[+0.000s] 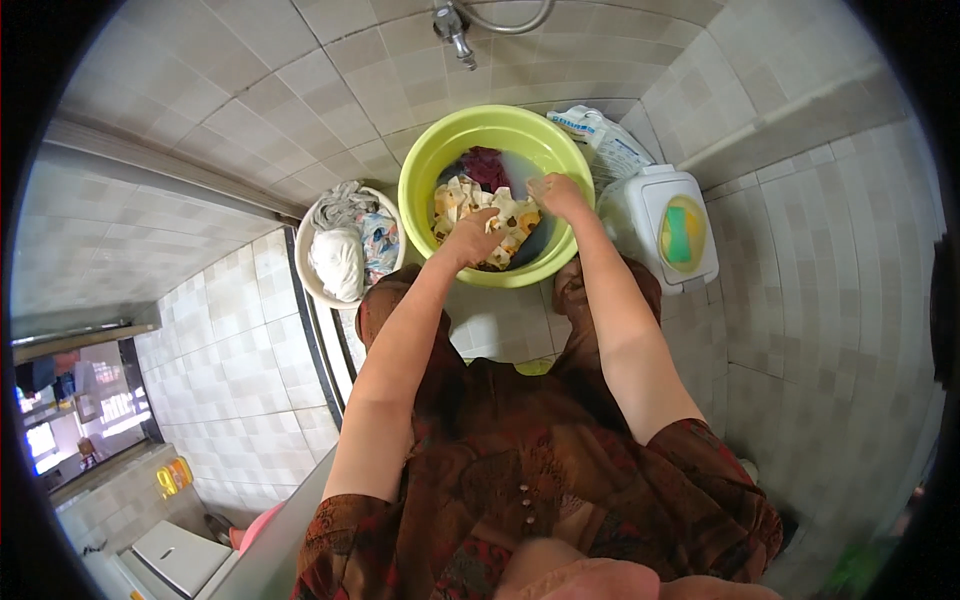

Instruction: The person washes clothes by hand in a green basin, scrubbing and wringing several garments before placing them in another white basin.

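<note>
A yellow-green basin [419, 130] holds cloudy water and wet clothes. On top lies a cream cloth with a yellow, orange and dark pattern [462, 203]. My left hand [474, 240] grips its near part, fingers bent into the folds. Over the basin's right side, my right hand [560, 196] has its fingers closed at the cloth's right edge, by the water. A dark red garment [485, 167] lies behind the patterned cloth, and darker fabric [541, 240] shows under it. My fingertips are partly hidden.
Left of the basin, a pale tub [306, 262] holds white, grey and printed clothes. To the right stands a white container [655, 185] with a green-and-yellow sponge [679, 235] on its lid; a plastic bag [603, 140] lies behind. A tap [455, 35] juts from the tiled wall.
</note>
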`<state>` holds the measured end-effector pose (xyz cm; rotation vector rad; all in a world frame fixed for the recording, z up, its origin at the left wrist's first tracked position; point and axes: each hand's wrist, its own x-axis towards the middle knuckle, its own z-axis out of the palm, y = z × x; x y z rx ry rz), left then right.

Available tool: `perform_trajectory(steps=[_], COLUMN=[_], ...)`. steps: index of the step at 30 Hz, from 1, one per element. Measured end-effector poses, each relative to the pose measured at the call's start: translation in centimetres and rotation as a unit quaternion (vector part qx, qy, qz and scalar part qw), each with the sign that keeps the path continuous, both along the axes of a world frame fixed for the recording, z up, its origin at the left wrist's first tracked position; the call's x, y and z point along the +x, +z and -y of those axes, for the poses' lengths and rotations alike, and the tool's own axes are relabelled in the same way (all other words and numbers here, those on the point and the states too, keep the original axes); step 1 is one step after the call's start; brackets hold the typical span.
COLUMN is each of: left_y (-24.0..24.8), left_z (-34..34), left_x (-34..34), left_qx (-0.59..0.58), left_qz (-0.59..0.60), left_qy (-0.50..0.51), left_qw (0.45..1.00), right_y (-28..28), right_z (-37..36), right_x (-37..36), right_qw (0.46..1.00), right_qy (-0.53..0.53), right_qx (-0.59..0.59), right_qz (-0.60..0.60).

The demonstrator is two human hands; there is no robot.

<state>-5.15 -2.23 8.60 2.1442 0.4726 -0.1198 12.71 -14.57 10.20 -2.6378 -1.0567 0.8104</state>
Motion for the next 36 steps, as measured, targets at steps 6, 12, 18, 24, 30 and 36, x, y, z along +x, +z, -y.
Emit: perform_trajectory(steps=[6,12,18,24,30,36], left_y=[1.3,5.7,4.4,3.3,3.5,1.4], left_z=[0.2,-0.3,-0.4,-0.6,-0.9,-0.5], left_x=[2.5,2.1,1.5,0.1,1.0,3.2], left_qx=[0.008,0.047,0.067,0.085,0.113,-0.005], left_qz=[-0.029,-0.081,-0.063,-0.103,-0.128,0.223], left_qy=[-0.062,-0.085,-0.055,-0.024,0.014,0.221], left_qw=[0.998,0.992,0.994,0.991,0.985,0.949], right_y=[-9.0,-17.8,-21.9,-14.8,-2.5,10.1], right_z=[-1.7,-3.6,-2.8,-6.3,-7.2,-5.8], right_x=[4.8,5.0,6.6,4.5,5.5,2.0], right_qw=[0.990,0.982,0.975,0.962,0.919,0.866], right_qy=[-0.140,-0.179,-0.215,-0.227,-0.241,-0.227], right_qx=[-0.022,-0.064,-0.046,0.067,0.225,0.326], right_qz=[-0.004,0.015,-0.037,-0.139,-0.216,-0.304])
